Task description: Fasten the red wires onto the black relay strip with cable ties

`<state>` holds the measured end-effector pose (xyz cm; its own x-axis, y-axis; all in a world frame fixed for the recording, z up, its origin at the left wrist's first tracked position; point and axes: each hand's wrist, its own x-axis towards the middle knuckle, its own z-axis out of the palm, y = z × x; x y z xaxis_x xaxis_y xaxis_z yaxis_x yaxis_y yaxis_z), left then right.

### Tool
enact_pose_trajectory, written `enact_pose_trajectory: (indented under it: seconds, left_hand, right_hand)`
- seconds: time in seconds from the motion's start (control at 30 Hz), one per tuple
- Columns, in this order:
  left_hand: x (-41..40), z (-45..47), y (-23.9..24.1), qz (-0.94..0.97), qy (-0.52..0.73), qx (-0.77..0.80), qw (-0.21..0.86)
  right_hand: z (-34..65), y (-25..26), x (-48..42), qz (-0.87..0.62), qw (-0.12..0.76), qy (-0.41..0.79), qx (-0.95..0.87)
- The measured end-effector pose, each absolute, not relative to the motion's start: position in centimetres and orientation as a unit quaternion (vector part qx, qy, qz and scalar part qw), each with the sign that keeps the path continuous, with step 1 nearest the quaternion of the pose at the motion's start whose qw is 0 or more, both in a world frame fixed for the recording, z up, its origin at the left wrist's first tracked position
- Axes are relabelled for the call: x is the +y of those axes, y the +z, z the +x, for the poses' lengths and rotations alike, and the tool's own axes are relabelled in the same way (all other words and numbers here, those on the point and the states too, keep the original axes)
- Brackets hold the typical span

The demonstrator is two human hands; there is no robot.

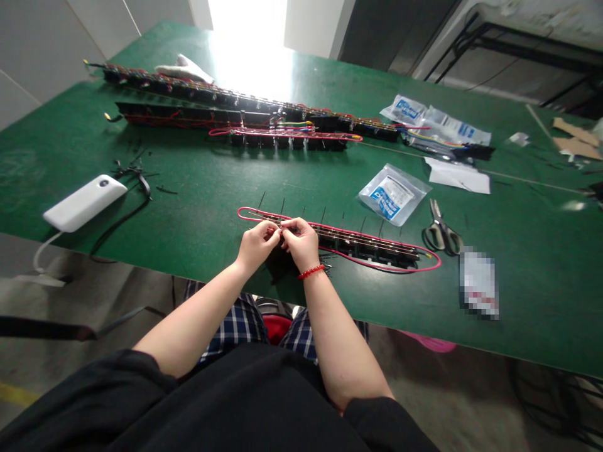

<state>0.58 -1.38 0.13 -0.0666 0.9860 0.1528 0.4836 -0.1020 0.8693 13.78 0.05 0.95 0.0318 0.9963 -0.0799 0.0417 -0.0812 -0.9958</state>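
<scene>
In the head view a long black strip assembly (pixel 367 246) with a red wire looped round it lies near the table's front edge. Thin black ties stick up along its far side. My left hand (pixel 258 243) is closed in a pinch over the strip's left part. Beside it my right hand (pixel 301 242), below a red bead bracelet (pixel 311 272) on the wrist, pinches at the same spot, the fingertips of both hands nearly touching. What lies between the fingers is too small to make out. The hands hide part of the strip.
Scissors (pixel 441 232) and a clear packet (pixel 394 194) lie right of the strip. Several similar wired strips (pixel 188 116) stretch across the back. A white power bank (pixel 85 202) with a cable sits at left, near black tie scraps (pixel 134 169). White paper (pixel 456 174) lies at right.
</scene>
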Motion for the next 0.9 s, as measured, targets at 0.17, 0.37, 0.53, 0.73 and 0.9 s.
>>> enact_pose_trajectory:
  seconds: [0.17,0.37,0.53,0.73,0.9]
  left_hand:
    - [-1.3,0.5,0.1,0.614,0.417,0.597,0.304]
    - [-1.3,0.5,0.0,0.609,0.429,0.587,0.316]
    - [-1.3,0.4,0.1,0.613,0.430,0.589,0.303]
    - [-1.2,0.5,-0.2,0.614,0.432,0.589,0.299]
    - [-1.3,0.5,-0.2,0.611,0.436,0.587,0.304]
  right_hand:
    - [13.8,1.0,0.0,-0.545,0.470,0.501,-0.481]
    - [13.8,0.8,0.0,-0.543,0.472,0.500,-0.482]
    - [13.9,0.8,0.2,-0.541,0.463,0.514,-0.478]
    - [14.0,1.4,0.3,-0.529,0.454,0.529,-0.483]
    - [13.9,1.8,0.2,-0.528,0.456,0.522,-0.490]
